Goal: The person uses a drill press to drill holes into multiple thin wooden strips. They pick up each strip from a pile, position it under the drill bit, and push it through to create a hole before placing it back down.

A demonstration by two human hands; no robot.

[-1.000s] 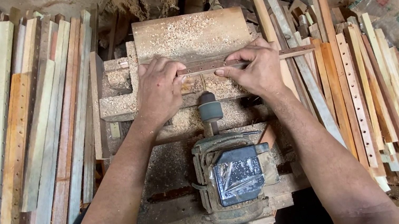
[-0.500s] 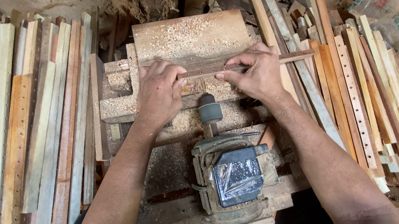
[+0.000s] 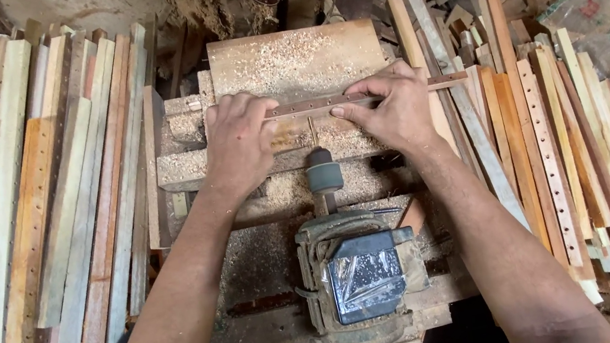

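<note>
Hands press one thin brown wooden strip crosswise on a sawdust-covered work block; the strip bears a row of small drilled holes and its right end juts past the block toward the right-hand pile; the left hand lies curled over the strip's left end, fingers bent down onto it and thumb tucked near; the right hand pinches the strip further right, fingertips on its far edge and thumb against the near edge; between the hands, a thin drill bit points away from the person and meets the strip's near edge, held in a dark chuck; nearer sits a grimy electric motor; long pale slats are stacked on the left; shorter drilled slats lie heaped on the right.
</note>
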